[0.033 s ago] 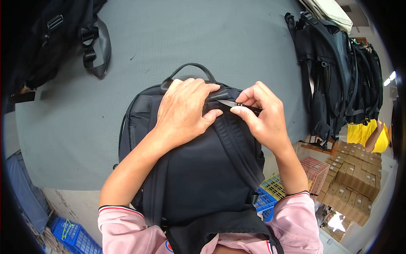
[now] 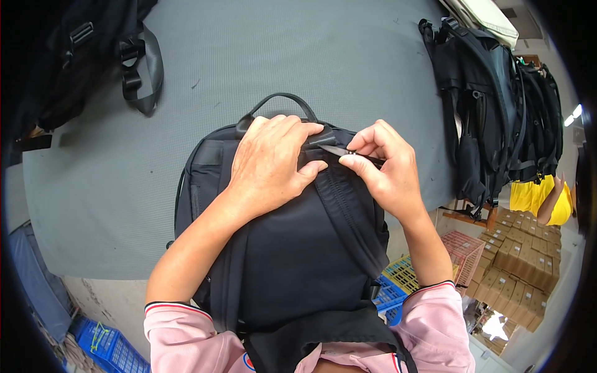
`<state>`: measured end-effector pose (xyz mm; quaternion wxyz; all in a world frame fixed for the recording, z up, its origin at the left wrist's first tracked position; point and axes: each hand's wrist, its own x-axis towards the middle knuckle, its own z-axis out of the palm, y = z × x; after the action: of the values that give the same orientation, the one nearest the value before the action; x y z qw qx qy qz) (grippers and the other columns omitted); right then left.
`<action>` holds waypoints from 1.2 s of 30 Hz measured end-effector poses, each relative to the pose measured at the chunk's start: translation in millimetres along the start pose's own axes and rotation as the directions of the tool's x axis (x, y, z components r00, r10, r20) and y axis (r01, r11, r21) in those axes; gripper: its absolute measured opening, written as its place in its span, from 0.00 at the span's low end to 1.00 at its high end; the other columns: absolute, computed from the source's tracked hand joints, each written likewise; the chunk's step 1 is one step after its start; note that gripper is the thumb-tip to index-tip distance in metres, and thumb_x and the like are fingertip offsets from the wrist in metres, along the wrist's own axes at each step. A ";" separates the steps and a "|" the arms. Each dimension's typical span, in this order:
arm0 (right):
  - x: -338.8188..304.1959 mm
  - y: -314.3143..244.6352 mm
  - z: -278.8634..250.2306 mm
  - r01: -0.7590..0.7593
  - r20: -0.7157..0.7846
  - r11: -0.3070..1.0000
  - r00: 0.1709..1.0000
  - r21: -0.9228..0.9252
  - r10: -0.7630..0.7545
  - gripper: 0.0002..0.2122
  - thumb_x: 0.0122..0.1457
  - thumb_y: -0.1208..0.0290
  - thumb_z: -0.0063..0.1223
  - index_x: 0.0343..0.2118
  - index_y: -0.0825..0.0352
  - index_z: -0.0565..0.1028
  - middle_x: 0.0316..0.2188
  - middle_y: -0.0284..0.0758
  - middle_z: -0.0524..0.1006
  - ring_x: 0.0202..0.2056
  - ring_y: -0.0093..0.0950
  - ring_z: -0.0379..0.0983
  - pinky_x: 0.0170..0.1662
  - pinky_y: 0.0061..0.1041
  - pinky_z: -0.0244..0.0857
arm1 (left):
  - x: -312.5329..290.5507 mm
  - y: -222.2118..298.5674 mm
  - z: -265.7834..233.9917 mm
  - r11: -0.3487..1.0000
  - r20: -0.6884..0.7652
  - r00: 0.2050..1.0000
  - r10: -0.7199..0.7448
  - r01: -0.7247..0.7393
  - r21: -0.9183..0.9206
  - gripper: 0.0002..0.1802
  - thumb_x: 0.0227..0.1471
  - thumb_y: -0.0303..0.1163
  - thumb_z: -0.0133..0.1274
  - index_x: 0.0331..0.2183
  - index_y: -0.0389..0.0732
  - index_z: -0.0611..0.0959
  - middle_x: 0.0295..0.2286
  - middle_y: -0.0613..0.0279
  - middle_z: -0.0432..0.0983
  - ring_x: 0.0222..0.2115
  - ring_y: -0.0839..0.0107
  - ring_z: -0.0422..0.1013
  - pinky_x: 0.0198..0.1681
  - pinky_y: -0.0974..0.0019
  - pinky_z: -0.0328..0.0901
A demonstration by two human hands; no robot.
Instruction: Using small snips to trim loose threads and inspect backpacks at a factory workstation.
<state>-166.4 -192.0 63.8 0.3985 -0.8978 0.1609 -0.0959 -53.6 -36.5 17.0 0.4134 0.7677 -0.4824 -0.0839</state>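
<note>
A black backpack (image 2: 292,261) lies on the grey table with its shoulder straps facing up and its top handle (image 2: 283,96) pointing away from me. My left hand (image 2: 270,158) grips the top of the backpack beside the handle, its fingers bent over the upper edge and its thumb lower down on the strap. In my right hand (image 2: 388,171), pinched between thumb and fingers, is a pair of small thread snips (image 2: 336,150) with pointed silver blades. The blade tips touch or nearly touch the band by the handle's right base. My palm hides most of the dark snips handle.
Under the backpack spreads a grey textured table (image 2: 298,50). A black bag with a webbing strap (image 2: 149,68) lies far left, and several black backpacks (image 2: 485,105) stand at right. Cartons (image 2: 516,261), plastic crates (image 2: 398,280), a blue crate (image 2: 112,348) and a person in yellow (image 2: 541,199) are beyond.
Almost nothing differs. The snips and my right hand have shifted very slightly; my left hand and the backpack stay in place.
</note>
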 end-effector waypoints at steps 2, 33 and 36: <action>-2.9 5.2 -0.4 -0.183 -0.012 0.918 0.980 0.352 0.200 0.08 0.46 0.77 0.61 0.29 0.68 0.73 0.22 0.29 0.69 0.23 0.20 0.68 0.27 0.20 0.63 | 1.3 0.7 1.3 1.000 -0.014 1.000 0.014 -0.014 -0.006 0.23 0.37 0.33 0.64 0.39 0.39 0.77 0.29 0.61 0.73 0.35 0.64 0.69 0.41 0.62 0.60; 10.0 7.2 26.0 -0.086 -0.090 0.982 0.991 0.167 0.102 0.03 0.52 0.79 0.55 0.29 0.68 0.74 0.17 0.26 0.69 0.20 0.12 0.60 0.23 0.16 0.56 | -1.0 -0.9 -1.6 0.994 -0.051 0.994 -0.092 0.089 -0.070 0.30 0.36 0.32 0.66 0.43 0.40 0.71 0.33 0.58 0.74 0.37 0.61 0.70 0.42 0.61 0.61; 11.5 12.5 33.8 -0.101 -0.099 0.964 0.987 0.247 0.129 0.02 0.54 0.78 0.55 0.30 0.69 0.75 0.19 0.25 0.71 0.22 0.11 0.60 0.25 0.14 0.56 | -3.8 -7.0 -3.4 0.980 -0.152 0.987 -0.052 0.021 -0.200 0.32 0.37 0.30 0.64 0.46 0.39 0.70 0.41 0.53 0.68 0.44 0.57 0.65 0.47 0.58 0.61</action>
<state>-148.2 -180.9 32.4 0.4996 -0.8250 0.2225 -0.1426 -49.1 -30.2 13.2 0.5225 0.7359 -0.4234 -0.0785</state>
